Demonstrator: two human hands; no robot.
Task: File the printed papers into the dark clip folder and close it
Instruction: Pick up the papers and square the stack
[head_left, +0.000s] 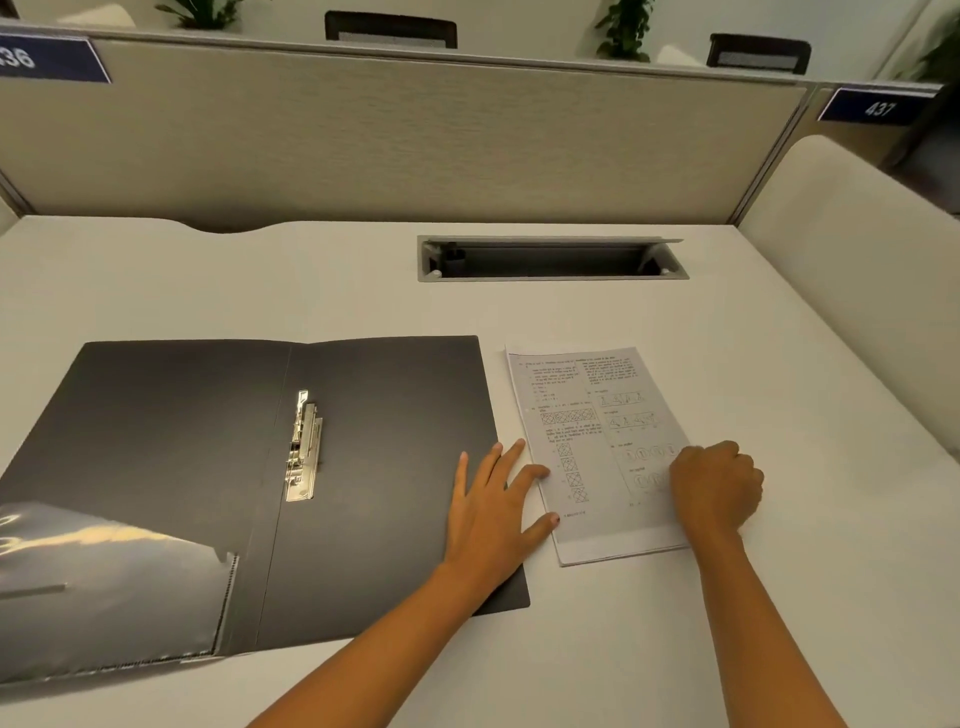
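Two bare hands at a stack of printed papers beside an open dark clip folder on a pale counter.

The left hand (488, 512) lies flat with fingers spread wide, palm over the right edge of the dark grey clip folder (249, 483), its fingertips touching the left margin of the white printed papers (592, 441); it grips nothing. The right hand (716, 486) is curled into a loose fist resting on the lower right part of the papers; whether it pinches a sheet cannot be told. The papers lie on the off-white counter (311, 280), just right of the folder. The folder lies open and flat, its silver metal clip (304, 447) near the spine and a clear plastic pocket (109, 587) on its left flap. Behind stands a grey recessed cable tray (550, 258), then a beige fabric partition (395, 135).
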